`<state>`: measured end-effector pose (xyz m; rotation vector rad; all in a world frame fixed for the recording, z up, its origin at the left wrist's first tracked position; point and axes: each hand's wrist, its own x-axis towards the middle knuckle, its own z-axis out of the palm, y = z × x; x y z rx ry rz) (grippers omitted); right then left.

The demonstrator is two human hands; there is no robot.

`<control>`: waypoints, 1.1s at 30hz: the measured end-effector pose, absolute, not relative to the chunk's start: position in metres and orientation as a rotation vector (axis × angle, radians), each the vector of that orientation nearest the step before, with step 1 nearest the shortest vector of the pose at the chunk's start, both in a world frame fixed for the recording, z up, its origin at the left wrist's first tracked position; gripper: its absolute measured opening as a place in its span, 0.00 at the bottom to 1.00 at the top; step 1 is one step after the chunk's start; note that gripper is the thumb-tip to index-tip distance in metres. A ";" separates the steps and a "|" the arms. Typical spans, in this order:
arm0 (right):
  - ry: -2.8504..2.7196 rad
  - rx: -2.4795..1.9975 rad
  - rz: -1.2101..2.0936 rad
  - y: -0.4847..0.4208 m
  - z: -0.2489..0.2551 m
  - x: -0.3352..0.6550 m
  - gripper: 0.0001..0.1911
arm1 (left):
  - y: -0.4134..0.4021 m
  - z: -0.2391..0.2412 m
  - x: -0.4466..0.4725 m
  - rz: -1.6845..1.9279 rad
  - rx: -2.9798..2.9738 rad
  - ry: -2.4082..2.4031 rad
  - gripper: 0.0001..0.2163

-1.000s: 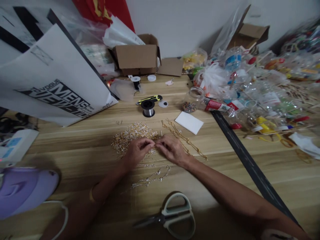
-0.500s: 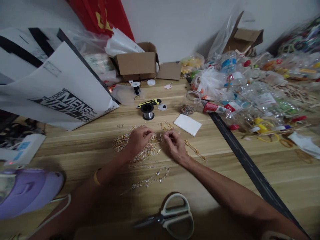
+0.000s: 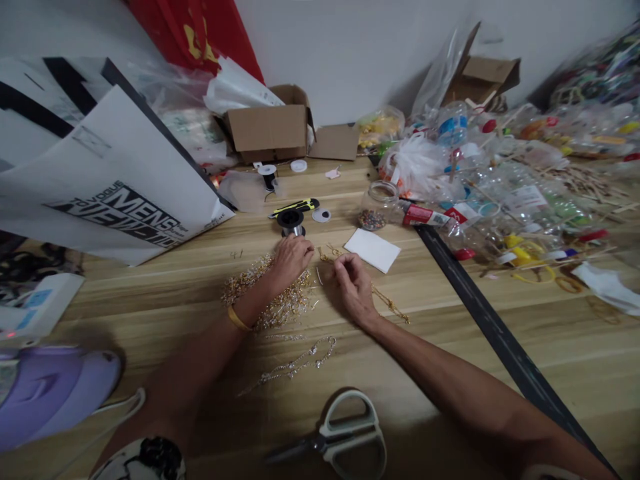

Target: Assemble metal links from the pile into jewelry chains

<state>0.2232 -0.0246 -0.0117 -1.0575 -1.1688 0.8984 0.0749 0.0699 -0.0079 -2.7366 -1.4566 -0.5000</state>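
Note:
My left hand [image 3: 294, 260] is just in front of the spool of silver wire [image 3: 291, 221], above the far edge of a heap of gold and silver chain pieces [image 3: 280, 303]. Its fingers are curled together, and whatever is between them is too small to see. My right hand [image 3: 354, 285] is closed in a pinch beside a short silver strip [image 3: 319, 276]; I cannot make out anything in its fingertips. Between and beyond the hands lie small gold chain pieces [image 3: 327, 255]. A gold chain [image 3: 393, 305] rests right of my right wrist, and a silver chain [image 3: 300, 363] lies nearer me.
Scissors [image 3: 350, 430] lie at the front edge. A white card [image 3: 373, 250], a jar of beads [image 3: 377, 207] and a yellow-black cutter [image 3: 300, 207] sit farther back. Plastic bottles [image 3: 515, 200] pile up at right; a white paper bag [image 3: 130, 193] and purple object [image 3: 60, 393] stand left.
My left hand has moved away from me, from over the chain heap toward the wire spool. My right hand stays almost in place, still pinched. The view has shifted slightly.

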 end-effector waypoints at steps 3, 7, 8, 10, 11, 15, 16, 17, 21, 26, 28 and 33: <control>-1.166 -1.058 0.895 -0.024 -0.012 0.223 0.09 | 0.071 -0.008 0.077 -0.498 -2.743 -1.452 0.07; -1.169 -1.057 0.914 -0.024 -0.012 0.223 0.10 | 0.070 -0.008 0.079 -0.491 -2.726 -1.454 0.07; -1.172 -1.057 0.918 -0.024 -0.013 0.223 0.10 | 0.070 -0.008 0.079 -0.486 -2.725 -1.452 0.07; -1.181 -1.064 0.915 -0.024 -0.014 0.224 0.11 | 0.070 -0.007 0.080 -0.476 -2.730 -1.442 0.07; -1.185 -1.065 0.916 -0.024 -0.015 0.224 0.11 | 0.070 -0.007 0.079 -0.468 -2.734 -1.433 0.08; -1.194 -1.074 0.926 -0.024 -0.018 0.225 0.11 | 0.070 -0.006 0.078 -0.434 -2.735 -1.397 0.09; -1.196 -1.077 0.925 -0.024 -0.018 0.225 0.11 | 0.070 -0.006 0.077 -0.431 -2.737 -1.395 0.09; -1.199 -1.081 0.922 -0.024 -0.018 0.225 0.12 | 0.069 -0.006 0.076 -0.437 -2.740 -1.399 0.09; -1.211 -1.096 0.909 -0.023 -0.017 0.225 0.12 | 0.064 -0.005 0.070 -0.538 -2.751 -1.456 0.07; -1.237 -1.108 0.899 -0.024 -0.017 0.225 0.12 | 0.048 0.002 0.064 -0.837 -2.809 -1.566 0.04; -1.264 -1.110 0.893 -0.025 -0.016 0.225 0.12 | 0.040 0.006 0.062 -0.982 -2.813 -1.589 0.03; -1.316 -1.087 0.876 -0.027 -0.015 0.224 0.10 | 0.023 0.014 0.056 -1.141 -2.792 -1.624 0.03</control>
